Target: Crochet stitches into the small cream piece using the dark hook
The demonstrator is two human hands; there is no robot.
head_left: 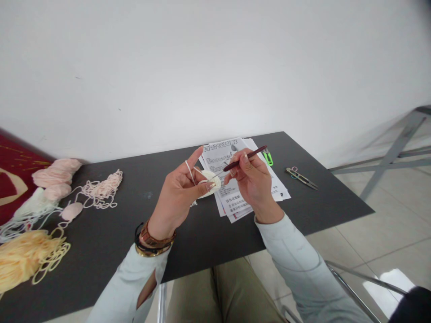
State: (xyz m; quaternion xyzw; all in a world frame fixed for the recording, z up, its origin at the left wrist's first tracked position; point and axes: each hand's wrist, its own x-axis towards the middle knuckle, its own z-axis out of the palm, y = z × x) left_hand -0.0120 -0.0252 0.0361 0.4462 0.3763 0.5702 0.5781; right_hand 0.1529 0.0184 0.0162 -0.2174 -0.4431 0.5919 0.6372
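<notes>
My left hand (180,190) pinches a small round cream crochet piece (209,183) between thumb and fingers. A strand of cream yarn loops round its raised index finger. In my right hand (254,179) is a dark red crochet hook (245,158), held like a pen, its thin metal tip reaching the crochet piece. Both hands are above the table, close together. Beneath and behind them lie printed sheets (235,204) with Chinese text and drawings, partly hidden by my right hand.
On the dark table (128,237), pink yarn (57,177), a pink yarn tangle (103,189), white yarn (35,206) and yellow yarn (25,258) lie at left. A green clip (268,158) and thread snips (301,178) are at right. A white wall stands behind.
</notes>
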